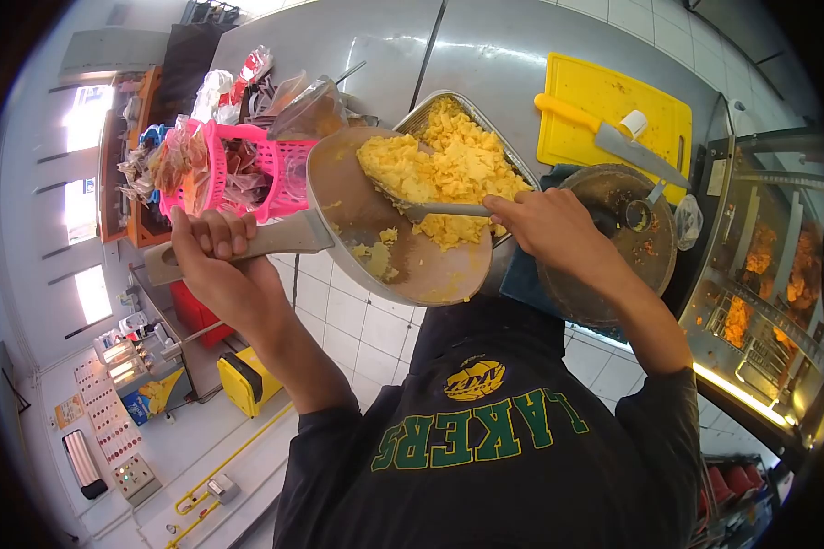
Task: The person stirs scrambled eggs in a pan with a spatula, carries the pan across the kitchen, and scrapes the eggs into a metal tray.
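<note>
My left hand is wrapped round the handle of a beige pan, which is tilted over a metal tray. Scrambled egg lies heaped in the tray and at the pan's edge, and small bits cling inside the pan. In my right hand is the grey handle of a spoon. Its head is against the egg and partly hidden by it.
A pink basket with plastic bags stands left of the tray. On the right are a yellow cutting board, a knife, a white cup, a large round pan and a lit glass food case.
</note>
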{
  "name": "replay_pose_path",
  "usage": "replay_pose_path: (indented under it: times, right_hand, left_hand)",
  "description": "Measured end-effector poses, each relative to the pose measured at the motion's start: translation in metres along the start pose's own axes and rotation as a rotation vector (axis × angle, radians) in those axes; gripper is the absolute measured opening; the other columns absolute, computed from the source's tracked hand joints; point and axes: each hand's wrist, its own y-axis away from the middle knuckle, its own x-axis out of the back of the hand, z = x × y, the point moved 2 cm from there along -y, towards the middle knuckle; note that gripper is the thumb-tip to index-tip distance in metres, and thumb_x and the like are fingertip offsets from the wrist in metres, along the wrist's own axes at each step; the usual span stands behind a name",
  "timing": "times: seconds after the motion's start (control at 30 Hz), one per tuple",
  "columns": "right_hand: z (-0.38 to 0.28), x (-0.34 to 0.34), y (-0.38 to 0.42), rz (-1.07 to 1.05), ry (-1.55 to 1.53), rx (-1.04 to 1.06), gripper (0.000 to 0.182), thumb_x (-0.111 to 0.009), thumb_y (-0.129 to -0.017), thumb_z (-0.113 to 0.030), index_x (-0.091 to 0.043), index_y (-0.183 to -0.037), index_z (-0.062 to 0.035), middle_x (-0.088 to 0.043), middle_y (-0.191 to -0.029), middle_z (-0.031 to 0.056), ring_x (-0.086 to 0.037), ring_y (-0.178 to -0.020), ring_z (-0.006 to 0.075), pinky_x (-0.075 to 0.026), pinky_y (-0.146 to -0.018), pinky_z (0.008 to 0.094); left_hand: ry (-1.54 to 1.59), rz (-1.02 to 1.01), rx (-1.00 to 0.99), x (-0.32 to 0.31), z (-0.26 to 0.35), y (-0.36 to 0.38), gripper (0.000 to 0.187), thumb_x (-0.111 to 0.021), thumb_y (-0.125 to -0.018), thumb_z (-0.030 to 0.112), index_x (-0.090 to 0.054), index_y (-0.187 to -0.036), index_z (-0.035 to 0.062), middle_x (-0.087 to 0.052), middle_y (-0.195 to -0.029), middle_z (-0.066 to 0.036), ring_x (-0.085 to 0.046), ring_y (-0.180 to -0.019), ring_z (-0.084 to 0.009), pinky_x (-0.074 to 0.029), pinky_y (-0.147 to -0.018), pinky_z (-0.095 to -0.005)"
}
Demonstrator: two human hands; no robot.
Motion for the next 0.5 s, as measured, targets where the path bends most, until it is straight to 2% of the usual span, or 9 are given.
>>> replay_pose_path:
  times: [0.1,0.23,0.3,0.5]
  right_hand:
    - [-0.007,0.006,0.000,0.041,0.011,0.020,0.019,-0.053,-0.089,-0.024,-0.059,-0.102,-0.0117,-0.059,-0.065,0.0128,-0.062,-0.064,0.0323,-0.044,-0.053,0.0445]
    - [-0.013,0.006,-0.002,0.026,-0.017,0.043,0.020,-0.053,-0.089,-0.024,-0.059,-0.103,-0.0120,-0.059,-0.065,0.0131,-0.062,-0.064,0.0322,-0.044,-0.054,0.0445]
    - [-0.014,0.005,-0.003,-0.005,-0.015,0.017,0.023,-0.051,-0.091,-0.026,-0.059,-0.110,-0.0156,-0.060,-0.069,0.0121,-0.060,-0.064,0.0321,-0.045,-0.057,0.0444]
    - [-0.010,0.007,-0.002,-0.010,-0.025,-0.005,0.023,-0.049,-0.092,-0.027,-0.059,-0.109,-0.0154,-0.061,-0.070,0.0117,-0.061,-0.066,0.0327,-0.045,-0.057,0.0443]
  left_hand:
    - [-0.015,-0.021,-0.025,0.002,0.008,-0.001,0.038,-0.052,-0.094,0.025,-0.032,-0.064,0.0145,-0.030,-0.054,0.003,-0.029,-0.050,-0.0084,-0.031,-0.055,-0.0254]
    - [-0.016,-0.034,-0.046,0.002,0.015,-0.004,0.037,-0.053,-0.094,0.025,-0.033,-0.065,0.0143,-0.030,-0.055,0.003,-0.028,-0.050,-0.0082,-0.031,-0.054,-0.0253]
    - [-0.045,0.001,-0.062,-0.001,0.015,-0.005,0.036,-0.053,-0.094,0.025,-0.034,-0.065,0.0139,-0.029,-0.055,0.003,-0.029,-0.050,-0.0082,-0.031,-0.054,-0.0252]
    - [-0.040,-0.034,-0.052,-0.006,0.009,-0.011,0.035,-0.054,-0.094,0.026,-0.036,-0.067,0.0121,-0.031,-0.056,0.002,-0.031,-0.050,-0.0086,-0.032,-0.053,-0.0260]
